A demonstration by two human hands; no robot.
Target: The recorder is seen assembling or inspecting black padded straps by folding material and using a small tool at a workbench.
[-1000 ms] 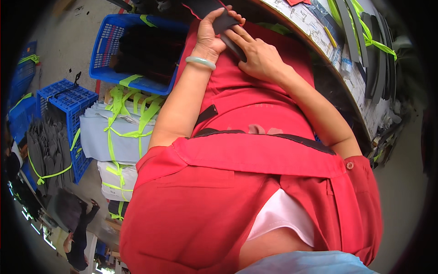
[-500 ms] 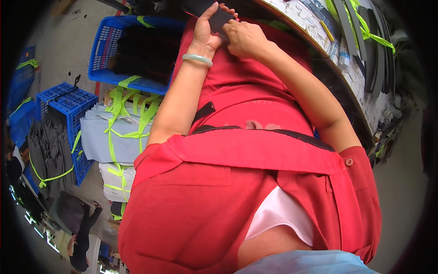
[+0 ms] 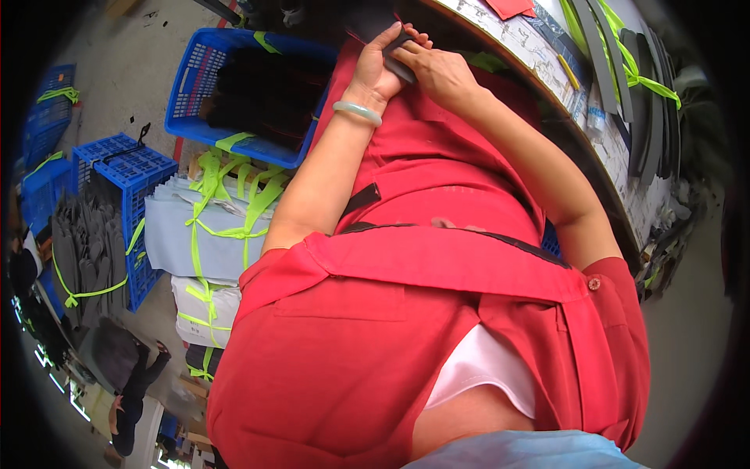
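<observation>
At the top of the head view, my two hands meet over my lap around a dark grey cloth piece (image 3: 399, 69). My left hand (image 3: 373, 72), with a pale green bangle on its wrist, holds the piece between thumb and fingers, palm partly upward. From the right, the bent fingers of my right hand (image 3: 444, 76) grip the same piece. Just beyond the hands lies more dark material, blurred in shadow, with a bit of red thread by the left fingertips. How the cloth is folded under the fingers is hidden.
A blue crate (image 3: 185, 90) with dark pieces stands left of my hands. Nearer are cloth bundles (image 3: 176, 234) tied with yellow-green strips and another blue crate (image 3: 144, 187). To the right, a worktable (image 3: 539, 59) carries grey strips (image 3: 644, 102) and a red cloth (image 3: 512, 8).
The grey piece, spread wider before, now shows as a narrow strip between my hands. Both hands sit slightly further right and lower in view. The red cloth on the table has come into sight.
</observation>
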